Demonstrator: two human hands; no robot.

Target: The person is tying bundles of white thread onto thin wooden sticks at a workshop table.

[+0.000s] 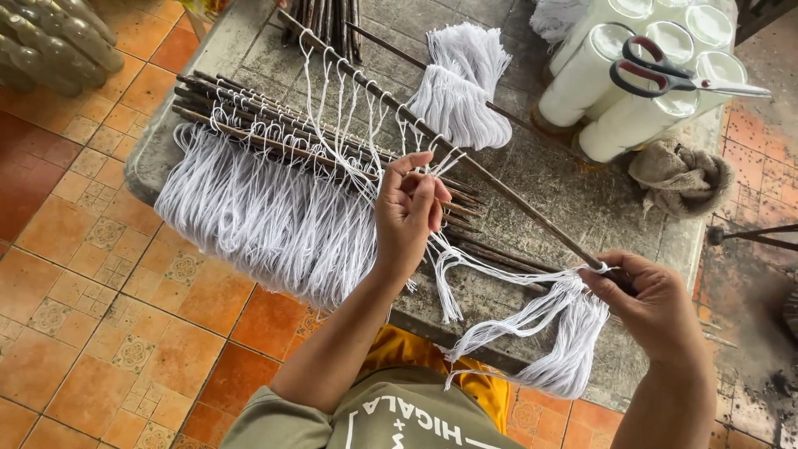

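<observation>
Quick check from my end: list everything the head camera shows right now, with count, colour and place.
white strings: many, white, looped on sticks, hanging off table edge
sticks: several, dark brown, across table
string bundle: one, white, top centre
thread spools: several, white, top right
scissors: one, red-and-black handles, on spools
cloth: one, brown, right edge
table: one, grey
floor tiles: orange, patterned
left hand: pinching strings at centre
right hand: gripping stick end and strings
</observation>
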